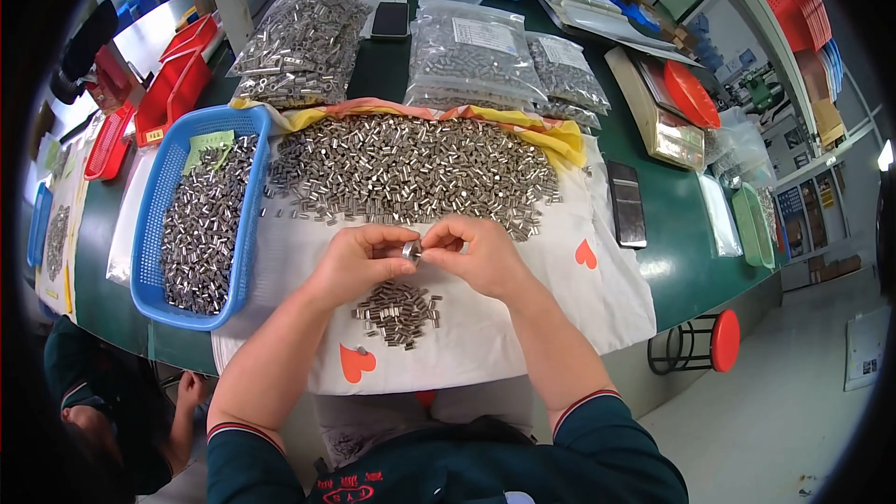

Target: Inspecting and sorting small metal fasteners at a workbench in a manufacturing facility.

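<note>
Above the white cloth (607, 294), my hands meet in front of me. My left hand (359, 259) pinches a small round silver metal piece (411, 250) between thumb and fingers. My right hand (481, 259) is closed, its thumb and fingertips at the right side of that piece; whatever small part they pinch is too hidden to name. A small heap of short metal cylinders (399, 314) lies just below my hands. Beyond them spreads a large pile of similar cylinders (420, 168), bordered at the back by a yellow and orange cloth (567, 142).
At the left stands a blue basket (145, 252) of cylinders. Clear bags of metal parts (303, 37) stand at the back, beside a phone (390, 21). A dark phone-like object (626, 205) lies right. A red stool (724, 341) stands by the table; another person (103, 411) sits left.
</note>
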The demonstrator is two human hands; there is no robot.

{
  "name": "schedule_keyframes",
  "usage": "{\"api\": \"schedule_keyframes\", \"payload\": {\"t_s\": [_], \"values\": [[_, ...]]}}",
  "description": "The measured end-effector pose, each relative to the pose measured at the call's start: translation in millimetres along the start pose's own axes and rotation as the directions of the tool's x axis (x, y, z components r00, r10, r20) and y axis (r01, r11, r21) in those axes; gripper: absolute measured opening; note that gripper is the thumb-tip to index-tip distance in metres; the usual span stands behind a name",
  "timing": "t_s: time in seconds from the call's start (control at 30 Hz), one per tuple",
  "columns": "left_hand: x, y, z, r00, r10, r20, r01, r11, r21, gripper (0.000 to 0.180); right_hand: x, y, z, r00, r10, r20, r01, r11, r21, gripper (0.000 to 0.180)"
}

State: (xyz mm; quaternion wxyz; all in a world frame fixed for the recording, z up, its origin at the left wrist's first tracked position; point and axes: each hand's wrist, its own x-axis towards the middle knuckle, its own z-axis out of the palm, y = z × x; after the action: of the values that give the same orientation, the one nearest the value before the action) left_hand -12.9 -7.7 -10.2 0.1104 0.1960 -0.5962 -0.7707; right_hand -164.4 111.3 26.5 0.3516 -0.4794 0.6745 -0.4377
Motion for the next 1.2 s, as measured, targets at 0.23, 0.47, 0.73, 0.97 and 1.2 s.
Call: {"api": "schedule_keyframes", "payload": {"t_s": [0.23,0.47,0.73,0.97,1.2], "values": [[1.0,-5.5,-0.5,0.999,0.002,0.043,-0.001,1.0,-0.002,0.036,1.4,10.4,-3.6,0.996,0.014,0.091,-0.021,0.996,0.082,0.012],[-0.4,2.4,-1.7,0.998,0.041,-0.057,-0.038,0.998,0.05,0.034,4.6,13.4,5.2,0.99,0.083,0.113,-0.102,0.979,0.178,0.011],[1.6,-1.2,-5.1,0.998,0.034,-0.049,-0.036,0.999,-0.038,0.035,0.5,2.8,16.6,0.988,-0.098,-0.122,0.085,0.991,-0.106,0.01],[0.5,-2.5,-3.3,0.999,0.04,-0.036,-0.041,0.999,-0.021,0.034,-1.8,2.3,15.0,0.982,-0.158,-0.108,0.142,0.98,-0.139,0.008],[2.2,-2.3,-1.4,0.996,0.072,-0.052,-0.075,0.995,-0.06,0.034,0.2,7.9,18.6,0.98,-0.157,-0.124,0.144,0.984,-0.108,0.008]]}}
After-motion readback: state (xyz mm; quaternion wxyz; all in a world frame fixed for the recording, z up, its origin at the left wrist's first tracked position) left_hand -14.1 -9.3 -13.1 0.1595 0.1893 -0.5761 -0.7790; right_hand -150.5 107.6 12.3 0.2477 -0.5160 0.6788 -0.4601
